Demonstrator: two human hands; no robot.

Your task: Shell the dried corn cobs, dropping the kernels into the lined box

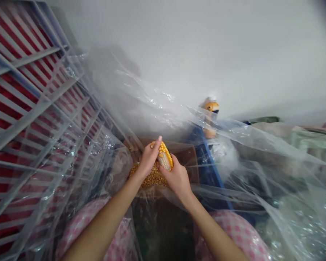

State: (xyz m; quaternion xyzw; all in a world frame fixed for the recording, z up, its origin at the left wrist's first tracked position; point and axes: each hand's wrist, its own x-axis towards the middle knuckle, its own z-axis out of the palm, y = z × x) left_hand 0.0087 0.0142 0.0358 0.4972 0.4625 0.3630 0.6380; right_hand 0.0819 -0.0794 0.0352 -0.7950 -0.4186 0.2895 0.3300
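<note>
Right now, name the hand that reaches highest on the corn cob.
The left hand: its fingertip rises past the top end of the corn cob, while the right hand grips lower, against the cob's side.

Before us, a yellow ear of corn (pixel 164 156) sits between our left hand (pixel 149 158) and our right hand (pixel 176 179), both on it. Under the ear lies a heap of loose golden corn kernels (pixel 152 176), inside a brown container (pixel 186 156) of a kind we cannot tell. To our left, a red-and-white slatted plastic crate (pixel 29 108) rises beside the hands. Clear plastic sheeting (pixel 260 152) drapes over the crate and runs across to our right. Beyond the hands, behind the sheeting, a white-capped plastic bottle (pixel 211 108) stands before a white wall (pixel 233 47). Pink checked cloth (pixel 236 235) lies below the hands, on both sides.
</note>
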